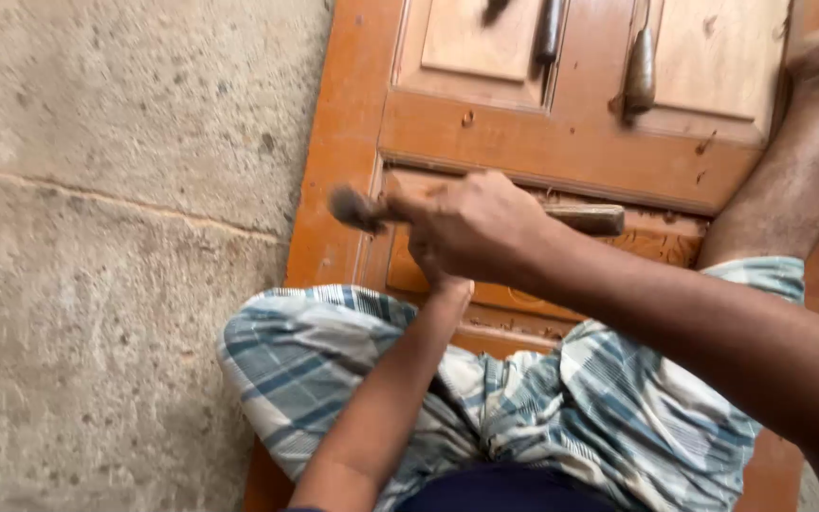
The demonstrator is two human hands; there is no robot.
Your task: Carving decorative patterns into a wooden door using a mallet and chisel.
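Note:
My right hand [471,228] is shut around the wooden handle of a hammer [585,219]. The hammer's blurred dark head [353,209] points left, above an orange-brown wooden door [334,190] lying flat on the floor. My left forearm rises from the bottom of the view, and my left hand [447,287] is almost wholly hidden under the right hand. What it holds cannot be seen. Both hands hover over a recessed door panel with carved ornament [661,248].
I sit on the door in a blue-and-white checked cloth [542,417], with my bare right leg [789,180] stretched along its right edge. Several wooden-handled tools [639,71] lie on the upper panels. Grey concrete floor [125,284] lies to the left.

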